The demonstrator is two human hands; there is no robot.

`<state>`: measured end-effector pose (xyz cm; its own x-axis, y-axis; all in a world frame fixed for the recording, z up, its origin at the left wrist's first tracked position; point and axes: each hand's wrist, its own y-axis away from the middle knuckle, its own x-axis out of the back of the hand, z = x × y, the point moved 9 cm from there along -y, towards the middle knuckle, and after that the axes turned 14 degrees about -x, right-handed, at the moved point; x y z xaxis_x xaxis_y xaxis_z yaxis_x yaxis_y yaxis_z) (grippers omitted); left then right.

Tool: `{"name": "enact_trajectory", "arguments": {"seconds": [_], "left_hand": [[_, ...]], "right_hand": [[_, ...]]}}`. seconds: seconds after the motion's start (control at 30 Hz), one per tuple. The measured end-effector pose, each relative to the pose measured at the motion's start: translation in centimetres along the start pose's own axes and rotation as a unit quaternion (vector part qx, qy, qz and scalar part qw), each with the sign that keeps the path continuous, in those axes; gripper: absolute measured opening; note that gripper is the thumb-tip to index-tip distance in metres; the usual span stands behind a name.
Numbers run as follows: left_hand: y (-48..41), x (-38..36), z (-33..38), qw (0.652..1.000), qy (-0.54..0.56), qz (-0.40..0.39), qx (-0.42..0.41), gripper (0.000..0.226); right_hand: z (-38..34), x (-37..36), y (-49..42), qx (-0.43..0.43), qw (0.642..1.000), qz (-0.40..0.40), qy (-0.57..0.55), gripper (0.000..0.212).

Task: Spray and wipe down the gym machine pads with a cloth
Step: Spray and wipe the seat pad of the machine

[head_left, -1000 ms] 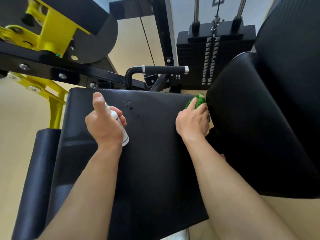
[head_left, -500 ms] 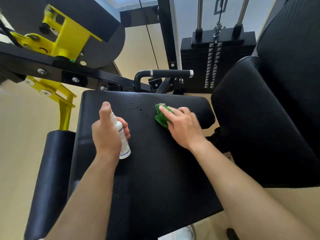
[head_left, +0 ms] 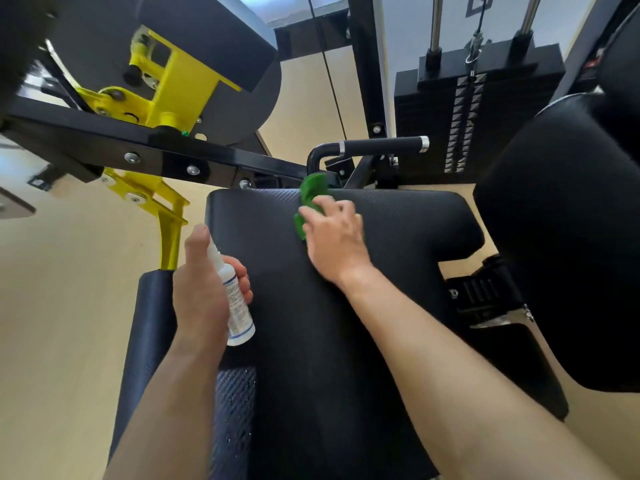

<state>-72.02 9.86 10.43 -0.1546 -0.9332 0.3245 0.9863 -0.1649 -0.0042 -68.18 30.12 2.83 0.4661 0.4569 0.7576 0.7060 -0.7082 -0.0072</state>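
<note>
While the left grip, a bare hand, was clenched around a small white plastic spray bottle with a printed label, its thumb stood over the bottle's top and the bottle hung above the left edge of the wide black textured seat pad. The right grip, also a bare hand, lay released and flat, its blurred fingers spread over a crumpled green cloth and pressing it onto the far edge of the seat pad. Part of the cloth bunched out beyond the fingertips and part showed beside the thumb. Fine droplets dotted the near left part of the pad.

A black cylindrical foam roller ran alongside the pad's left side. A large black padded backrest rose at the right. Behind the pad stood a black rubber-sleeved handle with silver end caps, a black weight stack and a yellow metal bracket on the black frame, all above a pale beige floor.
</note>
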Motion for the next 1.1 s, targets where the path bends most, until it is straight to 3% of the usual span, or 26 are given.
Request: {"name": "enact_trajectory", "arguments": {"seconds": [0.13, 0.23, 0.37, 0.5, 0.6, 0.8, 0.87, 0.97, 1.1], "left_hand": [[-0.4, -0.8, 0.1, 0.999, -0.041, -0.018, 0.009, 0.068], [-0.7, -3.2, 0.3, 0.992, -0.075, -0.101, 0.026, 0.070], [-1.5, -4.7, 1.1, 0.977, -0.142, -0.158, 0.001, 0.074], [-2.7, -4.2, 1.2, 0.973, -0.170, -0.156, 0.003, 0.067], [-3.0, -3.8, 0.9, 0.963, -0.224, -0.151, -0.012, 0.064], [-2.6, -0.9, 0.2, 0.971, -0.197, -0.139, 0.004, 0.072], [-2.9, 0.5, 0.6, 0.976, -0.187, -0.112, -0.006, 0.074], [-4.1, 3.4, 1.6, 0.983, -0.177, -0.043, -0.035, 0.072], [-5.0, 5.8, 1.2, 0.991, -0.134, -0.008, -0.019, 0.072]], "right_hand": [[-2.0, 0.3, 7.9, 0.168, 0.981, -0.074, -0.060, 0.033], [0.6, 1.8, 12.5, 0.210, 0.967, -0.115, -0.084, 0.032], [8.2, 5.0, 11.9, 0.101, 0.993, -0.034, -0.059, 0.038], [13.0, 6.2, 9.8, -0.040, 0.999, 0.002, -0.011, 0.043], [12.5, 6.0, 7.6, -0.067, 0.997, -0.008, -0.031, 0.039], [4.2, 2.7, -1.1, -0.106, 0.989, -0.015, -0.103, 0.055], [-1.1, 0.5, -2.8, -0.071, 0.995, -0.033, -0.067, 0.049], [-7.5, -2.5, 0.4, 0.056, 0.995, -0.077, -0.036, 0.048], [-6.9, -2.1, 10.8, 0.240, 0.958, -0.142, -0.060, 0.047]]}}
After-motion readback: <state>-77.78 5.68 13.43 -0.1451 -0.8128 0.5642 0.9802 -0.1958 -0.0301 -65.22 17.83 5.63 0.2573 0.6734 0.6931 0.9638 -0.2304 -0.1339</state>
